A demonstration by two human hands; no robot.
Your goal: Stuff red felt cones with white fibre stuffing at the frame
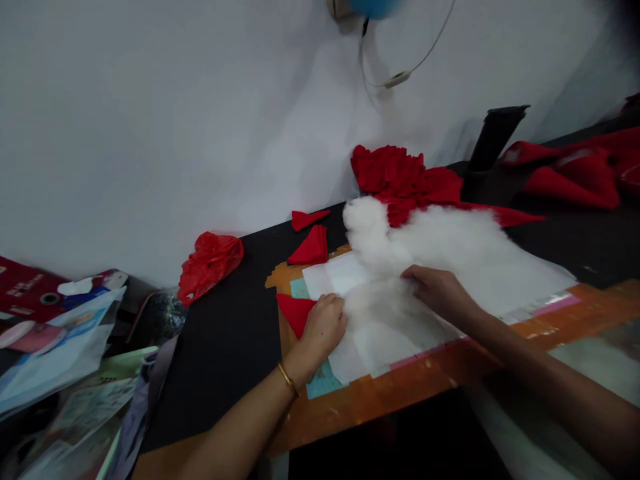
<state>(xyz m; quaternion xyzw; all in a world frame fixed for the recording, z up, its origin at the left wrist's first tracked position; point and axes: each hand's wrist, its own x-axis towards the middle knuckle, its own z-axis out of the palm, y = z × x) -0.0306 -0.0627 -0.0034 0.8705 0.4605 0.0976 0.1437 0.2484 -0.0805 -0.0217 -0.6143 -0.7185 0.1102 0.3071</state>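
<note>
Head view, from the left: a red box (30, 290) and other clutter sit beyond the table's left edge, then a crumpled red plastic bag (213, 263) lies at that edge by the wall (150, 120). Next comes the black tabletop (230, 360), with two small red cloth pieces (313, 247) (304, 219) near its back edge. The person's left hand (324, 323) lies over one end of a red triangular cloth (295, 312), its fingers curled; whether they pinch the cloth or only press it down cannot be told. Under and beside it spreads a white sheet (363, 357), bearing a soft mass of white fluff (455, 233). The right hand (435, 288) pinches the fluff's near side between thumb and fingers.

A light pinch, teasing off small tufts, should serve better than a hard tug, which could drag the whole mass along; the left hand does well to keep the cloth flat and steady.

Behind the fluff rises a heap of red cloth (390, 170), with a black upright object (497, 137) to its right, so reaching back looks tight. Brown tape (360, 403) runs along the front edge, which the right forearm crosses; loose fluff could catch there. The roomiest stretch for moving appears to be left of the left hand.
</note>
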